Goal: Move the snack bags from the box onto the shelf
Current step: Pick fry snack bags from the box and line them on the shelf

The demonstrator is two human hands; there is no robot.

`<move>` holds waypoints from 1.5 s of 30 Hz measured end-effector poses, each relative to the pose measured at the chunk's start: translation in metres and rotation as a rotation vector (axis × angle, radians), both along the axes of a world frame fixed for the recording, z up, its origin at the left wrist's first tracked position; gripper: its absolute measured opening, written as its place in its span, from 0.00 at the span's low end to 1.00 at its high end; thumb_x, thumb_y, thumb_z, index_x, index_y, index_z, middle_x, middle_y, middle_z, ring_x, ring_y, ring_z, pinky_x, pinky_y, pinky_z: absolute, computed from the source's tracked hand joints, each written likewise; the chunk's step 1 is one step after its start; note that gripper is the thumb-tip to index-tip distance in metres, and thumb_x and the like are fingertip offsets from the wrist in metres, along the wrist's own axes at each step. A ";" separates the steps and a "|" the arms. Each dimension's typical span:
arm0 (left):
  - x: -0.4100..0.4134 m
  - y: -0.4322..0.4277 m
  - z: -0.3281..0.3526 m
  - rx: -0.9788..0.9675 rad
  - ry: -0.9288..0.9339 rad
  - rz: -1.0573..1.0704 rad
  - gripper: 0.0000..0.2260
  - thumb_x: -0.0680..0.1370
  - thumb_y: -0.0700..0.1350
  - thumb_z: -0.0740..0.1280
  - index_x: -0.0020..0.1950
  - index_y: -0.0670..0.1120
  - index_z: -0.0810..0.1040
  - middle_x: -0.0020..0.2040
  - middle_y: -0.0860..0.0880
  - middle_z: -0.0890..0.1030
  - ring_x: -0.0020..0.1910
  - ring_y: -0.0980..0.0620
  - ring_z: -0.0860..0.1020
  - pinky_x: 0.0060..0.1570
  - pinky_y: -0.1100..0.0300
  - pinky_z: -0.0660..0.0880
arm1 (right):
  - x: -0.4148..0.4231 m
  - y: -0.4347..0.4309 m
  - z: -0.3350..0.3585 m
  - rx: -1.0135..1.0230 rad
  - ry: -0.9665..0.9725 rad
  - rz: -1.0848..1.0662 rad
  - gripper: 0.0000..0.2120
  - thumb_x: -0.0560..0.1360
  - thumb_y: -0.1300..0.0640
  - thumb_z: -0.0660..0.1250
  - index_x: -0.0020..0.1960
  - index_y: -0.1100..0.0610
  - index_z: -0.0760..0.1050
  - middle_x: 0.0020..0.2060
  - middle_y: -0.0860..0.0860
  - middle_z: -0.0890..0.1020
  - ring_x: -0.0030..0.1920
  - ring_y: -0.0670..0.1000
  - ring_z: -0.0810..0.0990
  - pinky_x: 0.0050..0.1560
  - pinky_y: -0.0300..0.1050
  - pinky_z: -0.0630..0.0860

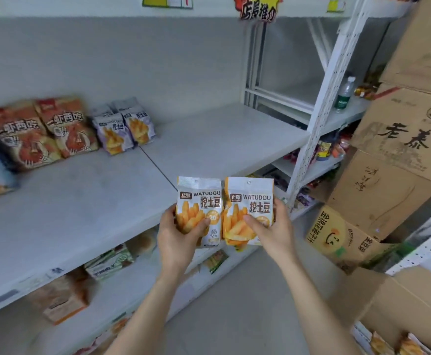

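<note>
My left grip clamps the left bag, my right grip the right bag, before the shelf; box holds more bags.

Left hand: centre of frame; grips the left bag, thumb across its front
Right hand: grips the right bag; both bags upright, edges touching
Shelf: orange bags and purple bags stand at middle left
Box: lower right corner, open

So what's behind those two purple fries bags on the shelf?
Behind the purple fries bags, the tops of two more similar bags show, then the grey wall. Their fronts, and anything further back, are covered.
</note>
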State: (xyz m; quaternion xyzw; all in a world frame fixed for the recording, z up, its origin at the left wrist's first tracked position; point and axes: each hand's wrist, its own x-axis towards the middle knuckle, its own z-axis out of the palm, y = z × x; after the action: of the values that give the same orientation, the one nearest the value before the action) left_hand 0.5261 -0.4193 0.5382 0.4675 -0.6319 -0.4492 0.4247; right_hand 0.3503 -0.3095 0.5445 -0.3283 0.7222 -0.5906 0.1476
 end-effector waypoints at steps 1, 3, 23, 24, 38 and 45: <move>-0.005 -0.011 0.003 -0.007 -0.002 0.014 0.30 0.68 0.51 0.79 0.66 0.50 0.71 0.54 0.55 0.80 0.49 0.59 0.78 0.43 0.68 0.73 | -0.006 -0.014 0.002 -0.001 0.000 0.019 0.24 0.68 0.55 0.78 0.58 0.47 0.69 0.44 0.36 0.80 0.45 0.29 0.78 0.43 0.31 0.73; -0.016 -0.032 0.004 -0.013 -0.002 0.038 0.30 0.68 0.51 0.79 0.66 0.51 0.71 0.53 0.56 0.79 0.49 0.59 0.78 0.43 0.66 0.75 | -0.019 -0.041 0.005 -0.007 -0.004 0.051 0.25 0.68 0.54 0.77 0.60 0.47 0.68 0.45 0.36 0.81 0.46 0.30 0.78 0.43 0.30 0.73; -0.181 -0.275 -0.007 -0.074 0.048 0.401 0.32 0.65 0.59 0.79 0.65 0.54 0.72 0.55 0.58 0.80 0.53 0.59 0.80 0.47 0.57 0.81 | -0.205 -0.359 0.000 -0.027 0.071 0.369 0.24 0.67 0.51 0.78 0.58 0.48 0.70 0.46 0.38 0.82 0.48 0.38 0.81 0.50 0.42 0.78; -0.185 -0.291 -0.011 -0.083 0.032 0.406 0.34 0.63 0.63 0.78 0.65 0.56 0.71 0.56 0.57 0.80 0.54 0.56 0.80 0.48 0.52 0.82 | -0.208 -0.375 -0.002 -0.032 0.066 0.376 0.24 0.67 0.52 0.78 0.58 0.48 0.71 0.45 0.37 0.82 0.47 0.37 0.80 0.50 0.42 0.77; -0.228 -0.454 -0.016 -0.222 0.043 0.520 0.30 0.69 0.52 0.78 0.66 0.51 0.69 0.44 0.63 0.76 0.48 0.56 0.78 0.54 0.48 0.79 | -0.248 -0.568 -0.010 -0.218 0.109 0.479 0.25 0.68 0.54 0.77 0.61 0.52 0.71 0.47 0.40 0.81 0.51 0.46 0.81 0.52 0.44 0.78; -0.253 -0.523 -0.026 -0.264 0.066 0.590 0.31 0.71 0.52 0.76 0.69 0.48 0.67 0.59 0.51 0.78 0.57 0.51 0.77 0.56 0.58 0.74 | -0.263 -0.650 -0.016 -0.262 0.163 0.486 0.28 0.67 0.52 0.78 0.63 0.53 0.70 0.47 0.40 0.80 0.53 0.47 0.81 0.57 0.50 0.78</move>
State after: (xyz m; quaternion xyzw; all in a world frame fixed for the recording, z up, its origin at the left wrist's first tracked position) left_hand 0.2730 -0.9420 0.5124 0.5566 -0.5079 -0.2358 0.6137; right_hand 0.0877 -0.9593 0.5281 -0.5544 0.5493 -0.5978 0.1828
